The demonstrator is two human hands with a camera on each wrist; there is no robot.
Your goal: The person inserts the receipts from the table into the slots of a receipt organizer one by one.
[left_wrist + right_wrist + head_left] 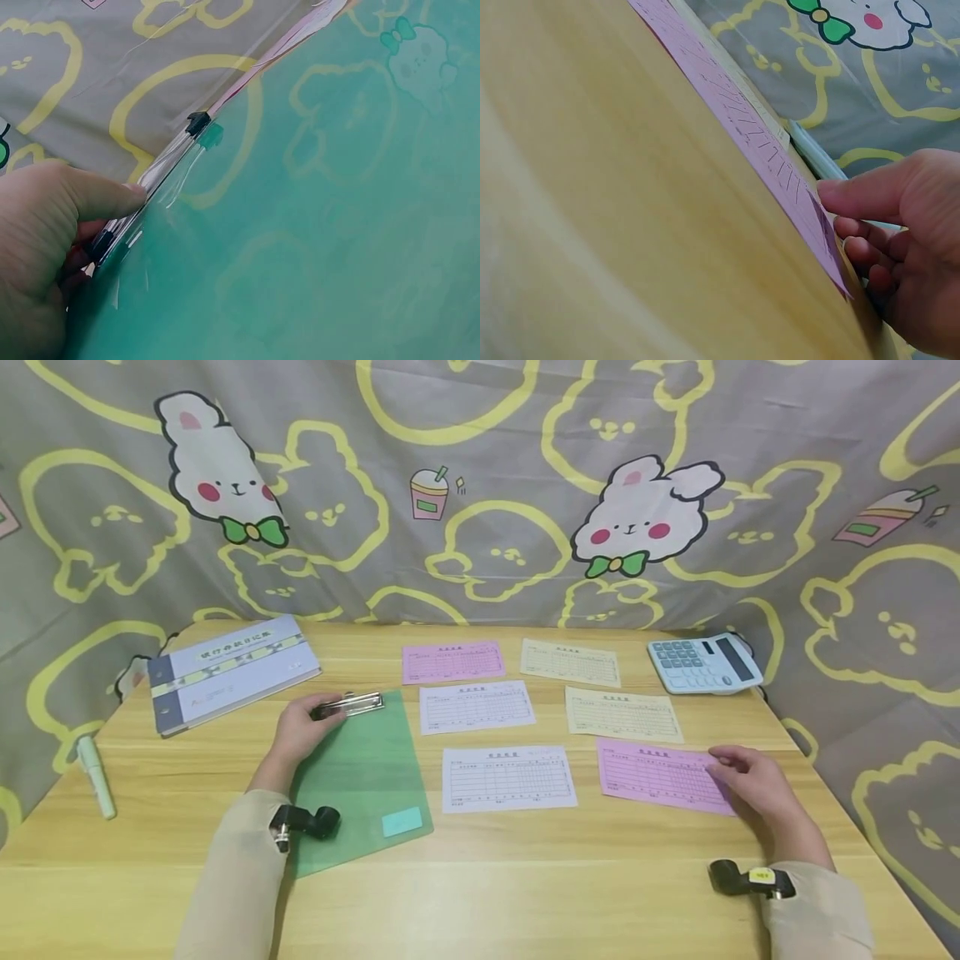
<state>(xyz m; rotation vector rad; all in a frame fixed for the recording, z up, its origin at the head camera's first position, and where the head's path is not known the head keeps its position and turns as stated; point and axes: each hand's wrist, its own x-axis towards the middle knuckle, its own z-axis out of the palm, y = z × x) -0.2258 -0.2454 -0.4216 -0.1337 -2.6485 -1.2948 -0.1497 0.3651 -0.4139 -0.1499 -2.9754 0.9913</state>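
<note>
My left hand holds a green translucent clipboard at its metal clip. In the left wrist view the thumb lies on the clip, and the other fingers are partly hidden behind it. My right hand pinches the right edge of a pink printed form slip at the near right. That edge is slightly raised between thumb and fingers in the right wrist view. A white slip lies between the clipboard and this pink slip. A small light-blue label is at the clipboard's lower right corner.
Behind lie another white slip, two pale yellow slips and a second pink slip. A blue calculator sits back right. An account book and a pale green marker lie left. Patterned curtain surrounds the table.
</note>
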